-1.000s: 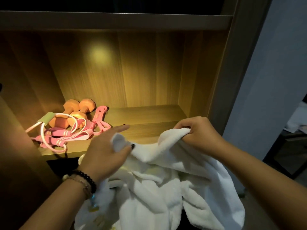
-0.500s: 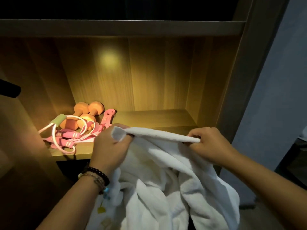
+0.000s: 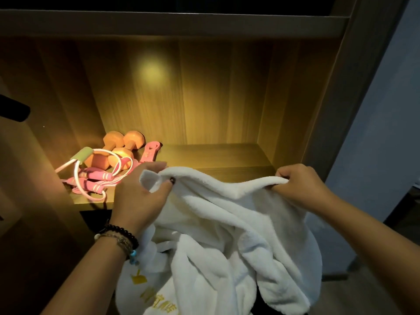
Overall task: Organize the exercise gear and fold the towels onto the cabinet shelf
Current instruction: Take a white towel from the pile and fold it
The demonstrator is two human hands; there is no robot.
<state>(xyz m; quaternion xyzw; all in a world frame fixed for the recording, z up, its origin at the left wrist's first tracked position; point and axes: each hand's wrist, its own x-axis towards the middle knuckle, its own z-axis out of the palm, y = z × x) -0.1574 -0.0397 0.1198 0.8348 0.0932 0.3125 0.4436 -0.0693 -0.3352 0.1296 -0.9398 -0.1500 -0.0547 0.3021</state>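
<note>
White towel held up in front of the cabinet shelf, upper edge stretched between both hands, the rest hanging crumpled toward 6 o'clock. Yellow print near the lower left hem. Left hand at 9 o'clock of the towel, thumb and fingers pinching one corner, corner tip poking up past the thumb. Right hand at 3 o'clock, fingers curled round the other end of the same edge, knuckles up. Beaded bracelets on the left wrist. On the shelf at 10 o'clock of the left hand, just beyond the fingertips: two orange dumbbells, a pink hand gripper beside them, and a pink jump rope coiled in front.
</note>
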